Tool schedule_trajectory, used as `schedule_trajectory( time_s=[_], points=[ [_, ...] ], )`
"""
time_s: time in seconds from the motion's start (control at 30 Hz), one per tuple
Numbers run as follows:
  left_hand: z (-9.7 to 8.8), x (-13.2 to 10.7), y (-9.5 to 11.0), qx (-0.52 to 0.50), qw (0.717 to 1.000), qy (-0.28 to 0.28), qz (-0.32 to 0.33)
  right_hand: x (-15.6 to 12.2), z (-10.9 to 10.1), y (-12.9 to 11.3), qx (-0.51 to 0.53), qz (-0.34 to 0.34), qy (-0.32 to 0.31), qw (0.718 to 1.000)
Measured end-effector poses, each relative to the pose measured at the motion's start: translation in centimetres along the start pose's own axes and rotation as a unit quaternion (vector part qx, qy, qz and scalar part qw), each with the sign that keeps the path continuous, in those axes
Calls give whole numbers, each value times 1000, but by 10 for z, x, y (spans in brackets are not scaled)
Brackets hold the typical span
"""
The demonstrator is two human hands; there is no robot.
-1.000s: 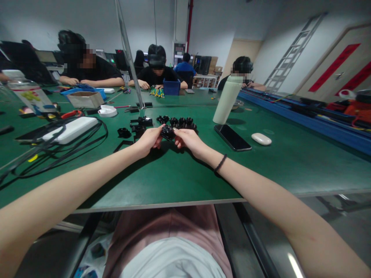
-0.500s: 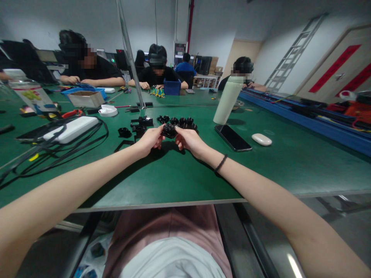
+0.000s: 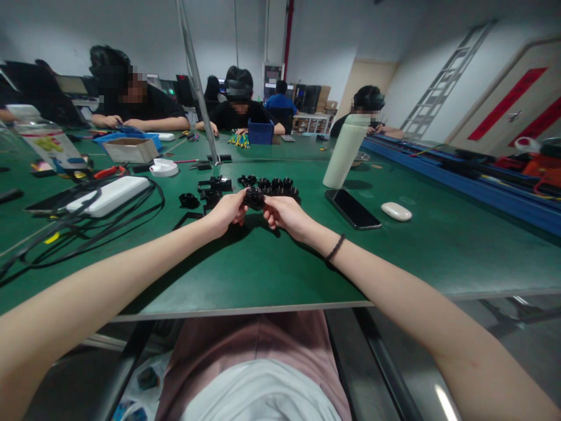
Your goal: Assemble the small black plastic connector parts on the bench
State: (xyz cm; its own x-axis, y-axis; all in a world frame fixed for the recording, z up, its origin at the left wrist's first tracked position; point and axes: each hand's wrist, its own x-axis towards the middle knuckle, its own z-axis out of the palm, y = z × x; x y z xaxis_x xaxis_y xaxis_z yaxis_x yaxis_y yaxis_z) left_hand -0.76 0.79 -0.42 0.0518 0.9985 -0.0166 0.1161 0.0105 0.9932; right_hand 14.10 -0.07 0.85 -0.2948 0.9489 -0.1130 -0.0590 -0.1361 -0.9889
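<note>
Front edge of the green table (image 3: 280, 280): running just past the pink-clad lap (image 3: 249, 345).
Right wrist: circled by a thin dark band (image 3: 335, 248).
Left hand (image 3: 230, 211): closed on the left side of a small black part (image 3: 254, 199), thumb and fingers pinching.
Right hand (image 3: 284, 211): closed on the right side of that same part, thumb uppermost, fingers curled beneath.
Black part: held between both hands, over the table; compact, dark all through, glossy with small bright glints, uneven in outline (finer detail too small to tell).
Phone (image 3: 353, 209): lying dark screen up, to the right of the hands.
Pale rounded case (image 3: 397, 211): resting just beside the phone.
Loose black parts (image 3: 278, 186): clustered just beyond the hands, similarly shiny, with more lying to the left.
Pale green bottle (image 3: 344, 155): standing behind the phone.
Blue bin (image 3: 260, 132): set across the table.
Co-workers (image 3: 236, 111): seated along the far side, dressed in black.
</note>
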Motion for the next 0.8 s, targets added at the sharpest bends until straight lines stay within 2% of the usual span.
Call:
schedule_trajectory(
  time_s=[0.37,0.47,0.67,0.8],
  points=[
    [1,-2,1,5,1000,3,4,-4,1,-4,6,32,-52,998],
    [0,-2,1,5,1000,-7,3,-6,3,-3,29,34,-49,998],
    [-2,0,0,21,999,-37,1,-6,10,3,74,29,0,997],
    [-4,0,2,26,998,-59,5,-5,11,3,85,35,4,996]
  ],
)
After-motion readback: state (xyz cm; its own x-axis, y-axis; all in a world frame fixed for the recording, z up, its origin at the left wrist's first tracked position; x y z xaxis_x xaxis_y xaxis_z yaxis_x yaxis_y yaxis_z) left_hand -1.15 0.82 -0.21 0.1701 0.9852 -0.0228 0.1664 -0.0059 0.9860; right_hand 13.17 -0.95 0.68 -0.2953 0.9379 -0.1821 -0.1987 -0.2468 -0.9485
